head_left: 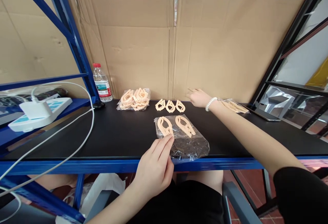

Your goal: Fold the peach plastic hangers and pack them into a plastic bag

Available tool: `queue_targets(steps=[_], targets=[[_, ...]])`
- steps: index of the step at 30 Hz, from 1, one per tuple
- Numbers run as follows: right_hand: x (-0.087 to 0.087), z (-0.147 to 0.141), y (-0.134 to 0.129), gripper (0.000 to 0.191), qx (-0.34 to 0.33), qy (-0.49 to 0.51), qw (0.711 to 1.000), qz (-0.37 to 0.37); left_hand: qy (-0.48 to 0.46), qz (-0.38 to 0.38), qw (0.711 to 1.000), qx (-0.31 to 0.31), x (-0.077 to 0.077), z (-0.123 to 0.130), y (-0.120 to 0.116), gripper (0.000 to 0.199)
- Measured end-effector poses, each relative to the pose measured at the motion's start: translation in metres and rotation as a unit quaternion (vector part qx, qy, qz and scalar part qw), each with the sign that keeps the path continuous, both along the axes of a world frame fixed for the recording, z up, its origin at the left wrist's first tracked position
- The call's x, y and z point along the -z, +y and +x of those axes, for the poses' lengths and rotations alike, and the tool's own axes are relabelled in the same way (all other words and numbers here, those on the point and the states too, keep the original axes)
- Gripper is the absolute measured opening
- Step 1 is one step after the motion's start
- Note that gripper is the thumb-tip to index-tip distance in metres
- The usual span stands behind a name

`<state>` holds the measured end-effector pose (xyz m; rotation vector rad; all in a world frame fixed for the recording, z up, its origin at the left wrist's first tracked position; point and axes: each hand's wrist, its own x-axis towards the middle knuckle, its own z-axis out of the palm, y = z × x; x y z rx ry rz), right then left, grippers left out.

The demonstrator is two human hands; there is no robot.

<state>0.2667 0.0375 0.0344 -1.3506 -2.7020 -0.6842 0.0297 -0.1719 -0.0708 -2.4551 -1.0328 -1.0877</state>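
A clear plastic bag [191,148] lies at the front edge of the black tabletop, with two beige folding hangers [185,126] side by side in its far part. My left hand [156,164] is closed on the bag's near left side, fingertips pressed together at the lower end of the left hanger. Farther back, my right hand [198,98] reaches over the table, its fingers stretched to the left and apart, with nothing visible in them. Just left of it, three smaller beige looped pieces [170,106] stand in a row. A white bead bracelet [210,103] circles the right wrist.
Bagged beige hangers [134,99] are heaped at the back left beside a water bottle [102,83]. Behind my right wrist lies another bag of beige pieces [234,106], near a phone-like slab [263,114]. White cables [89,121] loop from a power strip [41,114]. Cardboard [217,46] walls the back.
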Motion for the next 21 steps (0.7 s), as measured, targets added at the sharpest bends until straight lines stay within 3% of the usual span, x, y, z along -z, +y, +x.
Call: queue_targets(steps=[4, 9, 16, 21], targets=[[0.032, -0.013, 0.046, 0.07, 0.007, -0.028, 0.997, -0.074, -0.004, -0.019, 1.0, 0.004, -0.001, 0.0, -0.001, 0.054], [0.051, -0.011, 0.066, 0.077, 0.012, -0.028, 0.991, -0.132, -0.011, -0.04, 0.999, 0.004, -0.003, 0.0, -0.004, 0.054], [0.058, 0.02, 0.055, 0.076, 0.005, -0.023, 0.995, -0.097, -0.015, -0.028, 1.0, -0.001, -0.001, 0.001, -0.003, 0.049], [0.05, 0.011, 0.063, 0.084, 0.013, -0.042, 0.995, -0.087, -0.019, -0.024, 1.0, 0.001, -0.002, 0.002, -0.002, 0.051]])
